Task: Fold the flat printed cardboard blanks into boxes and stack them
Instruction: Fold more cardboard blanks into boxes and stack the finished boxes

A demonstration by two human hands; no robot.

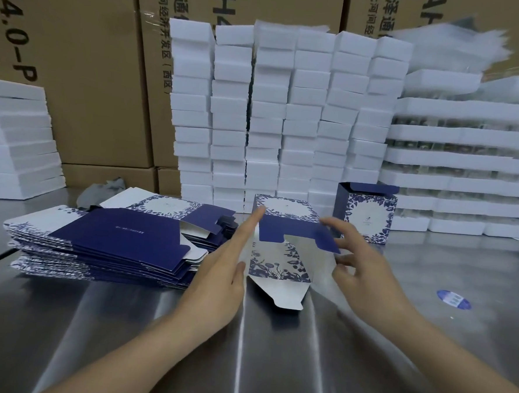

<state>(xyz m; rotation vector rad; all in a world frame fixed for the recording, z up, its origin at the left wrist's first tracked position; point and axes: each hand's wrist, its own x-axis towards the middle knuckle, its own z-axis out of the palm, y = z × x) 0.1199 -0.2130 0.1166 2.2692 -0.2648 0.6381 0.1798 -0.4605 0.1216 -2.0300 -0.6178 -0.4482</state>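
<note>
1. Left hand [226, 264] is spread with straight fingers. Its index tip touches the upper left corner of the half-folded box [281, 260], and it grasps nothing.
2. Right hand [360, 263] curls loosely at the right end of the box's navy flap [295, 230]. Blur hides whether it pinches the flap.
3. That box lies on the steel table [243, 347] between the hands.
4. The stack of flat blanks [112, 242] lies just left of it.
5. A finished box [366, 215] stands upright behind the right hand, in front of the stacked white boxes [287, 122].
</note>
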